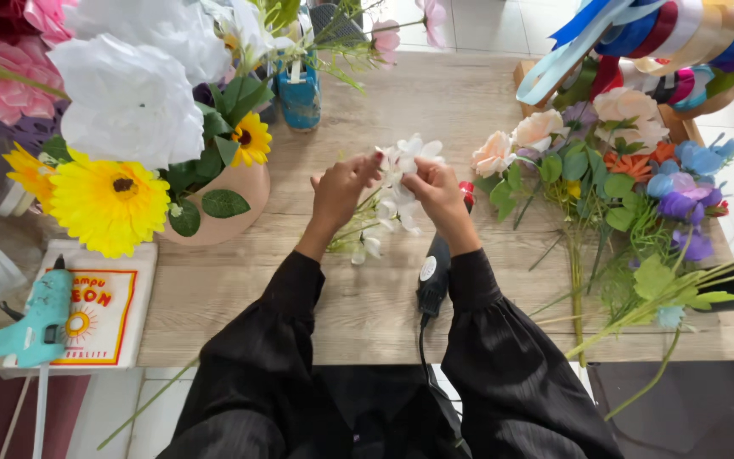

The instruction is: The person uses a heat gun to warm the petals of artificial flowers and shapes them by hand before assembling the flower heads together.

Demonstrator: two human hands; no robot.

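Both hands meet over the middle of the wooden table (pixel 367 297), holding a sprig of white artificial flowers (pixel 407 157). My left hand (pixel 343 189) pinches the sprig from the left. My right hand (pixel 437 194) grips it from the right. More white blossoms and thin green stems (pixel 369 236) of the same sprig hang down below the hands, onto the table. A black glue gun (pixel 431 276) lies under my right wrist, its cord running toward me. Black sleeves cover both arms.
A tan pot (pixel 244 204) of white and yellow flowers stands at left. A heap of mixed artificial flowers (pixel 630 195) lies at right, under ribbon rolls (pixel 681 42). A teal glue gun (pixel 31 327) rests on a white box at the front left. A blue vase (pixel 301 98) stands behind.
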